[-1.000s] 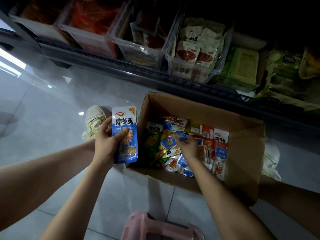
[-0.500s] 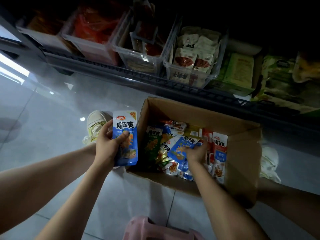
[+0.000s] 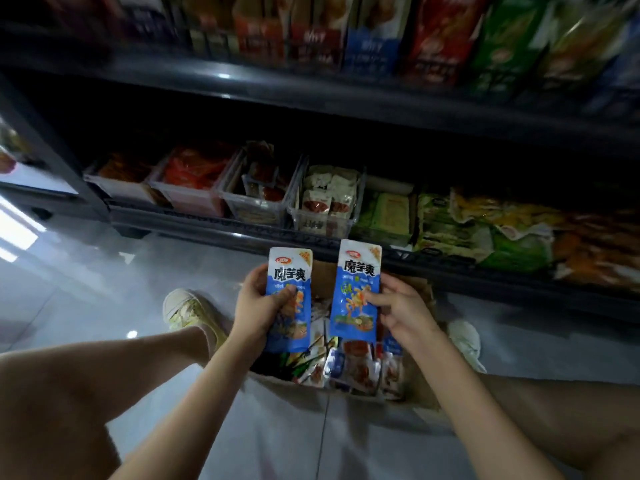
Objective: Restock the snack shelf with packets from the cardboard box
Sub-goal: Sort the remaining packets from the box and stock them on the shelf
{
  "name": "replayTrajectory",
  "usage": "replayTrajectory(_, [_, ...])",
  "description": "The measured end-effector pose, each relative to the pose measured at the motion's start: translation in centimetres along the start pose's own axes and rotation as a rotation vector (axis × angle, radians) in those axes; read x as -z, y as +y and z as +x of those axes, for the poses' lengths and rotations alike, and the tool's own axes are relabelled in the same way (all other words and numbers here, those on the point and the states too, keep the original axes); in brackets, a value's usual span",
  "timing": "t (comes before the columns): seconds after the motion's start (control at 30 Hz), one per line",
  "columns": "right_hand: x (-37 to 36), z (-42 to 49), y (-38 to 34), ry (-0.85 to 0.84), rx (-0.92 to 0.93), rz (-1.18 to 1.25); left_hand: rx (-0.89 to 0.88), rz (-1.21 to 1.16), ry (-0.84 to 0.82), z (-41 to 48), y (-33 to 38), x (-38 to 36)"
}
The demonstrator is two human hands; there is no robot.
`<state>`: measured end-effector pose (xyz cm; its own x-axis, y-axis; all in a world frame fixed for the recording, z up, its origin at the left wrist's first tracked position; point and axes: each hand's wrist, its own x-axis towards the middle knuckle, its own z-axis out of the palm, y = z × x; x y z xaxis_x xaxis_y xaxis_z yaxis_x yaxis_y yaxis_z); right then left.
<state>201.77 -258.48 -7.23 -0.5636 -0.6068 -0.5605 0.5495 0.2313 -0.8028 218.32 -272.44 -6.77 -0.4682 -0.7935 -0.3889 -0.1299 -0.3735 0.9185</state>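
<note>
Nearest, the left hand [image 3: 258, 308] grips a blue packet [image 3: 290, 271] by its lower half, thumb across the printed front and the other fingers curled behind. The right hand [image 3: 400, 306] pinches a second blue packet [image 3: 358, 275] of the same design along its right edge. Both are held upright, fronts to the camera, side by side without touching. This looks like a way of checking that they match and squaring them up before they go in together. Just beneath them the cardboard box [image 3: 420, 389] sits on the floor [image 3: 104, 271] between the person's knees, open at the top. A jumble of loose packets [image 3: 349, 370] lies in it, so much of the restocking appears to remain. A pale shoe [image 3: 187, 310] rests on the floor left of the box. Beyond the box's far edge runs the lower shelf [image 3: 207, 230], its front edge lined with clear bins [image 3: 323, 220] of red and white snacks that keep each kind apart. I cannot tell which bin takes the blue ones. Farther up, the upper shelf [image 3: 311, 90] carries blurred cartons [image 3: 374, 29].
</note>
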Motion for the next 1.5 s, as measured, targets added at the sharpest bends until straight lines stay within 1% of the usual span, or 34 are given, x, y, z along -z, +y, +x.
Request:
replayTrajectory(0.07, [-0.5,-1.8,-2.4,-0.037,0.078,-0.057,-0.046,-0.001,-0.044,-0.8,1.8,-2.0])
replayTrajectory(0.17, [-1.3,-3.9,-5.4,-0.007,0.168,-0.149,-0.121,-0.013,-0.108,-1.7,4.7,-4.7])
replayTrajectory(0.27, [-1.1,-5.1,-8.2,0.046,0.225,-0.138,-0.201,0.024,-0.146,-2.4,7.8,-7.4])
replayTrajectory(0.4, [0.8,-6.3,-12.3,0.071,0.347,-0.153,-0.318,0.079,-0.185,-3.0,11.7,-11.2])
replayTrajectory(0.57, [3.9,-7.6,-17.3,0.225,0.48,-0.169,-0.44,0.179,-0.232,-3.7,15.9,-15.8])
replayTrajectory(0.8, [9.7,-9.4,-23.7,0.413,0.655,-0.022,-0.421,0.134,-0.262,-2.8,19.7,-19.9])
replayTrajectory(0.9, [12.3,-9.6,-26.6,0.544,0.786,0.024,-0.428,0.133,-0.305,-2.2,21.0,-21.5])
replayTrajectory(1.0, [14.3,-9.7,-30.1,0.693,0.927,-0.018,-0.424,0.12,-0.332,-1.6,22.5,-23.2])
replayTrajectory(1.1, [15.5,-8.8,-33.7,0.718,1.034,-0.068,-0.453,0.114,-0.328,-0.9,24.1,-24.7])
replayTrajectory(1.17, [16.2,-7.6,-35.8,0.75,1.078,-0.146,-0.479,0.109,-0.321,-0.3,25.1,-25.8])
replayTrajectory(1.27, [17.1,-5.2,-37.8,0.751,1.096,-0.258,-0.516,0.127,-0.311,0.5,26.5,-27.3])
replayTrajectory(1.33, [18.3,-3.3,-38.2,0.698,1.034,-0.315,-0.543,0.144,-0.314,1.3,27.1,-28.2])
replayTrajectory(1.4, [19.2,-1.7,-37.9,0.627,0.943,-0.445,-0.56,0.151,-0.326,1.9,27.4,-28.9])
replayTrajectory(1.43, [19.7,-1.0,-37.6,0.62,0.904,-0.535,-0.565,0.154,-0.337,2.2,27.5,-29.2])
replayTrajectory(1.5, [20.5,-0.1,-36.9,0.608,0.832,-0.628,-0.563,0.153,-0.366,2.6,27.5,-29.7])
